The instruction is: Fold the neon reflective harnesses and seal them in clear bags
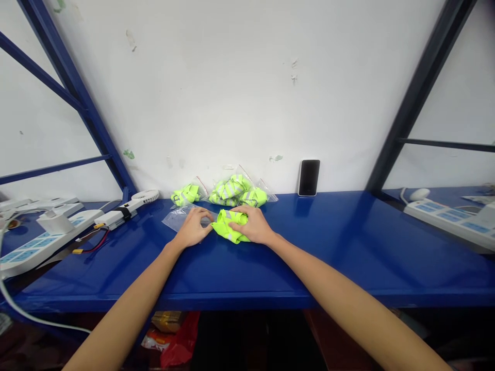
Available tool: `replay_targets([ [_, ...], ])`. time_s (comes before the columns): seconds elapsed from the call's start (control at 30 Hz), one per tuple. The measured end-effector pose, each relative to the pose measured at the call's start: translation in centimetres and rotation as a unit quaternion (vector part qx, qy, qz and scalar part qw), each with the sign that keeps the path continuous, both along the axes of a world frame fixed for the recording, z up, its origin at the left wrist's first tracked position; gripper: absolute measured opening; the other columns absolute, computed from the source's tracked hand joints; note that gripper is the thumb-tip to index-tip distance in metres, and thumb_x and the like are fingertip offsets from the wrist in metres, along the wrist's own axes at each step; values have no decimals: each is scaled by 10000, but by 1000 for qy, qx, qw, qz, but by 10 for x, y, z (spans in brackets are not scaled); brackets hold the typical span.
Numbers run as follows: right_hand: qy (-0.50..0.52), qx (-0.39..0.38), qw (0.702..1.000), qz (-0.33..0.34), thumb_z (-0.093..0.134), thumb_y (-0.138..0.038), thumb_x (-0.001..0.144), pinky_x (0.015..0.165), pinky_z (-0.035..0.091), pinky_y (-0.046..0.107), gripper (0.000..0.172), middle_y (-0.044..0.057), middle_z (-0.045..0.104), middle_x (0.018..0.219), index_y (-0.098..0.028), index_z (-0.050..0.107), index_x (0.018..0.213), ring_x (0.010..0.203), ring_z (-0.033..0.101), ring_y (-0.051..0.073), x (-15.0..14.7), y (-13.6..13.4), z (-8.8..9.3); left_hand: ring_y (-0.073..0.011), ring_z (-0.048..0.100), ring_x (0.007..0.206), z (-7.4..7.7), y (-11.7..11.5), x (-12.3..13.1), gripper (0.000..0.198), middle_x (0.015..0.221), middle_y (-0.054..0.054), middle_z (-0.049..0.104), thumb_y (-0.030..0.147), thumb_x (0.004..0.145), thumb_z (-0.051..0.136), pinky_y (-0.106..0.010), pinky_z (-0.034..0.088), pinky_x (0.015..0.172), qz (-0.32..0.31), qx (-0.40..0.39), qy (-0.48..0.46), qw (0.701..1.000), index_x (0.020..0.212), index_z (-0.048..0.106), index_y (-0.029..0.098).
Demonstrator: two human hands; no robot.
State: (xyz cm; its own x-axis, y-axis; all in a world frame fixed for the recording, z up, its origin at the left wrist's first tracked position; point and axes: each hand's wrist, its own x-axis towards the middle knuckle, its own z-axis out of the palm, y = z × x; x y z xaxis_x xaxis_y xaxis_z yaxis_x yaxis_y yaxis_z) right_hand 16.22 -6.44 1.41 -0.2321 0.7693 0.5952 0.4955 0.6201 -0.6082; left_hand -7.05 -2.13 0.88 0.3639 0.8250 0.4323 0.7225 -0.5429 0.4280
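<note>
My right hand (253,224) grips a bundled neon yellow-green reflective vest (229,232), its thumb on top and its fingers around the far side. Grey reflective strips cross the fabric, which rests low over the blue table. Just left of the bundle, my left hand (195,226) is curled around the edge of a clear plastic bag (174,219), thumb and forefinger bowed beside the vest's left corner. Part of the bag is hidden under that hand. Behind them, against the wall, lie more neon bundles in clear zip bags (232,189), with another bagged bundle (185,195) to the left.
A black-screened phone (309,178) leans on the wall at the back right. Left on the table (328,247) are a white handheld fan (145,197), a wired battery pack (110,219) and a power strip (46,242). Another power strip (452,219) sits right. Blue frame posts (81,98) flank the table.
</note>
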Motion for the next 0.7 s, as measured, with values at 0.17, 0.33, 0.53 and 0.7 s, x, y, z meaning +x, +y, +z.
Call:
replay_targets([
  [0.17,16,5,999,-50,701,-311,714,910,475,359,378,78,701,1048,-170,696,1064,970,647,235,-2,2,-3,-240,555,747,4,-5,-1,154,702,-43,606,364,690,587,-344,410,739,23,4,114,993,645,583,217],
  [0.33,68,-55,992,-90,708,-351,708,957,469,401,379,74,700,1099,-198,708,1055,1042,640,260,-1,6,-5,-175,523,532,-1,3,-5,157,543,7,579,310,727,489,-277,356,566,-6,-107,39,993,631,573,218],
  [0.53,136,-111,980,-92,742,-424,673,959,467,437,471,119,679,1147,-170,709,1069,1094,619,300,0,16,-12,-173,531,590,1,5,-1,167,563,19,597,261,695,506,-261,357,583,-35,-147,-18,988,558,589,213],
  [0.7,209,-145,964,-75,707,-447,701,914,498,394,495,101,693,1116,-151,686,1096,1032,646,262,-1,27,-23,-165,520,567,3,-6,11,203,573,11,614,286,729,517,-252,352,558,-41,-123,-44,991,595,647,205],
])
